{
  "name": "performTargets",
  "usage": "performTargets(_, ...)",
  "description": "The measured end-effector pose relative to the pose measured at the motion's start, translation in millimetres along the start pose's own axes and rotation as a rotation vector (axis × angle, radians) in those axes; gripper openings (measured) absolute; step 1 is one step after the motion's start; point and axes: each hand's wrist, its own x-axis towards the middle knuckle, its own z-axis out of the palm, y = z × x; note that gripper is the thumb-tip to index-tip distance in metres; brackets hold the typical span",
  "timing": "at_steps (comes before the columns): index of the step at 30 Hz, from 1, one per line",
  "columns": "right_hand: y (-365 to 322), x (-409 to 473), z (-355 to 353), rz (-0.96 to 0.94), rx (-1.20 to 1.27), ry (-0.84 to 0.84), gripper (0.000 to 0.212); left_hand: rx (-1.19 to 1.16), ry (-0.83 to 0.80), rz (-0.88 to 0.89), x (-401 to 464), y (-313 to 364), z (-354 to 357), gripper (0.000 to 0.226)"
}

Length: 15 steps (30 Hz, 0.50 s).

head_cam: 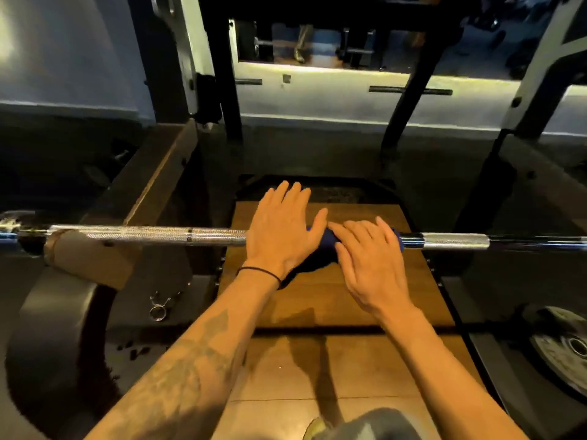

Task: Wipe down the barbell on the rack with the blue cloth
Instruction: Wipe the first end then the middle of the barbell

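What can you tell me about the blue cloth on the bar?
The blue cloth is dark blue and soft-looking, draped over the middle of the barbell, with a loose fold hanging below the bar on the near side. Most of it is hidden by the hands. The left hand lies flat on its left part and the right hand covers its right part, fingers fairly straight. A blue edge peeks out by the right hand's far side.

No legible text — none anywhere
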Motion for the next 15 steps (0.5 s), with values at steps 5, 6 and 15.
performTargets(5,25.9,-5.1,2.6,0.206,0.06,0.151,0.033,-0.057,-0.07,-0.03,1.7,-2.9,-5.0,0.064)
performTargets(6,33.7,-7.9,2.1,0.229,0.037,0.159,0.034,-0.029,-0.07,-0.021,0.4,-1.8,-5.3,0.062)
performTargets(15,-52.8,9.3,21.0,0.376,0.139,0.123,0.036,0.15,0.004,0.021,-5.0,2.8,2.9,0.059)
